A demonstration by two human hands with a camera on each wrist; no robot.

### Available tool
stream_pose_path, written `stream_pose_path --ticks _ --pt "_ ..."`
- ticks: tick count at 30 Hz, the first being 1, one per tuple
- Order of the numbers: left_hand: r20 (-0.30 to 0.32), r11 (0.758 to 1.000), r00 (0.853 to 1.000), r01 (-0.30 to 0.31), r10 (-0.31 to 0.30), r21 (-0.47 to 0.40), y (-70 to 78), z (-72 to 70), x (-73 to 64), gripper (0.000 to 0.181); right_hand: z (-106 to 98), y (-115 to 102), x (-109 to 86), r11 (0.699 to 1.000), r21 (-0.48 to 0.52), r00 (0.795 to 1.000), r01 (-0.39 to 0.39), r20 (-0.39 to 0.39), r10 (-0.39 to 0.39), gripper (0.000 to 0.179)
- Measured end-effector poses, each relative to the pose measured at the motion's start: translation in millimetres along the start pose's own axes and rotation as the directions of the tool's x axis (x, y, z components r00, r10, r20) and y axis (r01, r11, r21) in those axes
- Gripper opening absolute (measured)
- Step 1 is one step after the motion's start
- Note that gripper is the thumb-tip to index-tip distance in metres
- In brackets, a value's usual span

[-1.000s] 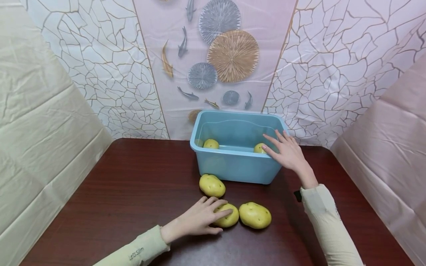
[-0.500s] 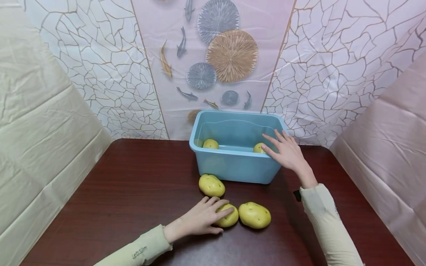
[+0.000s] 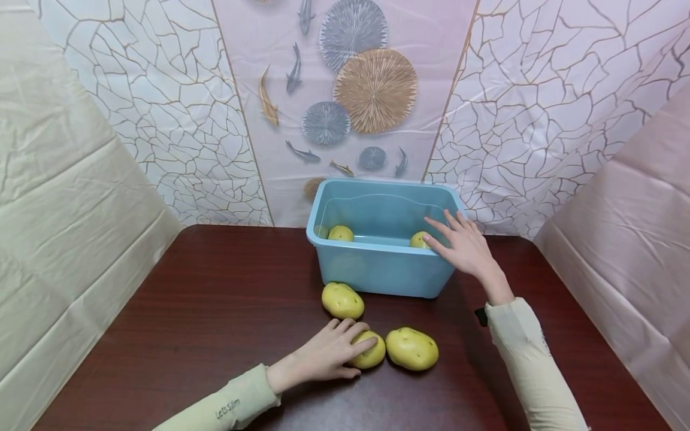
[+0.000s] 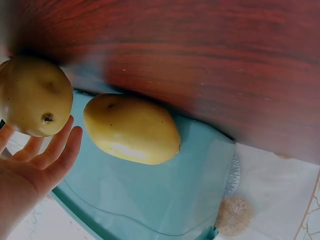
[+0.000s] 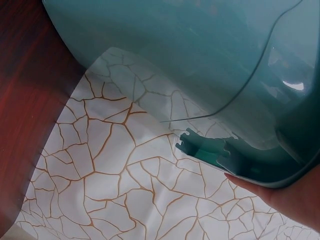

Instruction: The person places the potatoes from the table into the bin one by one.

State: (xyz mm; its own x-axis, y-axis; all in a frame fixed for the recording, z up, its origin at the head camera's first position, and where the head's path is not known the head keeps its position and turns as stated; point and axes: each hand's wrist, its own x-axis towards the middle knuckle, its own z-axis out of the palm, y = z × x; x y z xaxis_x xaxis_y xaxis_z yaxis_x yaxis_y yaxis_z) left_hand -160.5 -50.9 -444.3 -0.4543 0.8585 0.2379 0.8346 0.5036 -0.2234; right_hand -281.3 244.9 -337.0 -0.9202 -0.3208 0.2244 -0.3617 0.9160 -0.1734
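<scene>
My left hand (image 3: pixel 327 353) rests over a yellow potato (image 3: pixel 372 353), its fingers spread loosely across the top and the thumb on the near side. In the left wrist view, the fingers lie along that potato (image 4: pixel 37 95). A second potato (image 3: pixel 412 349) sits just right of it. A third potato (image 3: pixel 342 300) lies against the front of a light blue plastic bin (image 3: pixel 385 275). My right hand (image 3: pixel 468 246), fingers spread, rests at the bin's right end; in the right wrist view, a finger meets the rim. Inside the bin are two potatoes, one at the left (image 3: pixel 341 233), one at the right (image 3: pixel 418 240).
The dark red-brown table (image 3: pixel 226 287) extends on both sides of the bin. A patterned cloth backdrop (image 3: pixel 377 149) hangs right behind the bin. Pale cloth sides close in the left and right. A black band shows at the right sleeve (image 3: pixel 525 353).
Almost nothing moves. The left hand shifts very slightly on the potato, and the whole view drifts a little; the right hand stays at the bin's end.
</scene>
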Motion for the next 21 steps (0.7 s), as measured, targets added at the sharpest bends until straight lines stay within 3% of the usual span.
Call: stream_pose_path --ticks 21 --pt "0.017 0.999 1.0 -0.011 0.012 -0.053 2.3 1.3 2.7 0.063 -0.5 -0.6 0.2 1.0 0.003 1.0 -0.002 0.003 0.002 0.064"
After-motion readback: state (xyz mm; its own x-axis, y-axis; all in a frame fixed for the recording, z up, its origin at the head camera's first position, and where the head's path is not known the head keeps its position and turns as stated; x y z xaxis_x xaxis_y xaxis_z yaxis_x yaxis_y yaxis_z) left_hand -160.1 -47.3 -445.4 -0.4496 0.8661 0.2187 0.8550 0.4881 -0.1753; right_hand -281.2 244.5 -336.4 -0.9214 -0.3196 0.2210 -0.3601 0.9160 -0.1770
